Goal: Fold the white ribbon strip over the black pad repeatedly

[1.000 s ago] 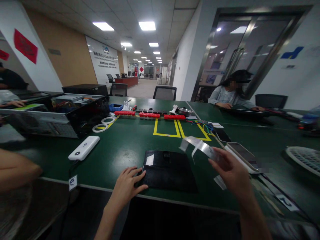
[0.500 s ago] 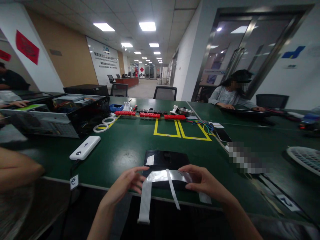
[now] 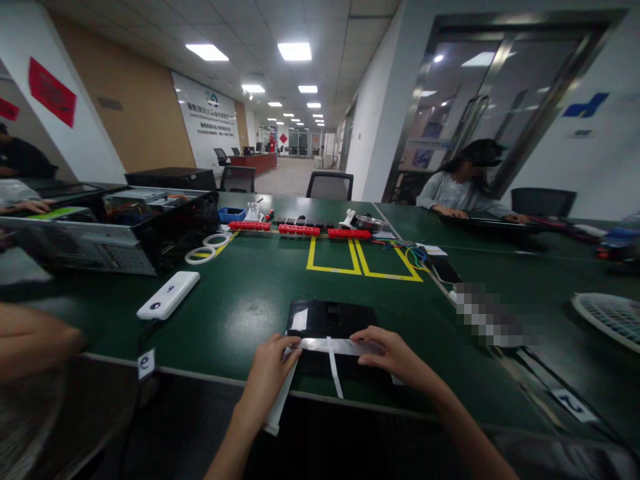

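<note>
All places off the black panel (image 3: 350, 370), which lies near the front edge of the green table (image 3: 245, 287). Far left of it, a co-worker's bare arm (image 3: 35, 340); behind that, left and back of the panel, an opened computer case (image 3: 185, 233). Nearer the panel, same side: a white power bank (image 3: 170, 297), its cord running off the table edge.

Left hand (image 3: 273, 367) at the panel's left edge, thumb and forefinger pinching the left part of the flat cable (image 3: 315, 345). From under that hand a pale cable leg (image 3: 280, 403) slants past the table edge, front-left of the panel. Middle of the cable runs over the panel — touching or not, can't tell. A thin white strip (image 3: 335, 377) drops from it across the panel's front edge.

Right hand (image 3: 387, 353) over the panel's right part, thumb and fingers grasping the cable's other end. Right of the panel, a pixelated item, unreadable; farther right, a white basket (image 3: 607, 317).

Risks: the leg could snag on the table edge and crease if tugged; uneven pulling may kink the cable at the left bend; loose strip could catch underneath — or a wrist nudge the panel forward.
</note>
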{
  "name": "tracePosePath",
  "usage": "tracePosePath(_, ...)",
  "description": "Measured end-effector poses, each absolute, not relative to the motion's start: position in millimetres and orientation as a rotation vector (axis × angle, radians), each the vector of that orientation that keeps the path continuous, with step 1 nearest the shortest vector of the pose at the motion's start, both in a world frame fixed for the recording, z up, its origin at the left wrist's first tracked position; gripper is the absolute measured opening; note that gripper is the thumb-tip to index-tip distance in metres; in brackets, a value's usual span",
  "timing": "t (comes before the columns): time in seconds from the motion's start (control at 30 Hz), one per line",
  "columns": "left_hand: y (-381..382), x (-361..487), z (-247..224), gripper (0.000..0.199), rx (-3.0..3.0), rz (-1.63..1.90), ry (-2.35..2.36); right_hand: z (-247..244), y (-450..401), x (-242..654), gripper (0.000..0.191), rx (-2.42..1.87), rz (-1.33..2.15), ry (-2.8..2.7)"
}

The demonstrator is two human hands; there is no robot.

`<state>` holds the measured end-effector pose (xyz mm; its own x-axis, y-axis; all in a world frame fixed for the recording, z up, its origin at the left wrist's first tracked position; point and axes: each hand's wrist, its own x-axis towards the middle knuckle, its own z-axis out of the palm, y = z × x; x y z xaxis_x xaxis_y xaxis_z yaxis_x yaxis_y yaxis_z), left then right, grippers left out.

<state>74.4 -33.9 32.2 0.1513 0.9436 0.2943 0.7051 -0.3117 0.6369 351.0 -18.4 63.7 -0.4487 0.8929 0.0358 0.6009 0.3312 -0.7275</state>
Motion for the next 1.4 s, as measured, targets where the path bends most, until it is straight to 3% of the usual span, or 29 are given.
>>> tracePosePath(0.27, -47.0, 84.1, 44.6, 0.019, 2.396, 0.659, 1.889, 65.8, -22.1, 346.7, 0.031, -1.365, 0.741, -2.277)
tracePosePath(0.47, -54.0, 105.0, 38.4, 0.044, 2.794, 0.721, 1.395, 66.9, -19.6, 346.2, 0.031, -1.422, 0.703, -2.300)
tracePosePath(0.93, -52.9, 110.3, 22.5, 0.048, 2.758, 0.528, 1.217, 59.7, -19.7, 347.6, 0.034, -1.511, 0.609, -2.374)
tracePosePath(1.17, -51.4, 114.2, 30.4, 0.044, 2.736, 0.471, 1.242, 52.7, -23.5, 350.2, 0.036, -1.472, 0.252, -2.478)
tracePosePath(1.4, -49.2, 104.9, 36.1, 0.047, 2.668, 0.599, 1.170, 76.2, -35.4, 306.1, 0.033, -1.492, -0.029, -2.355)
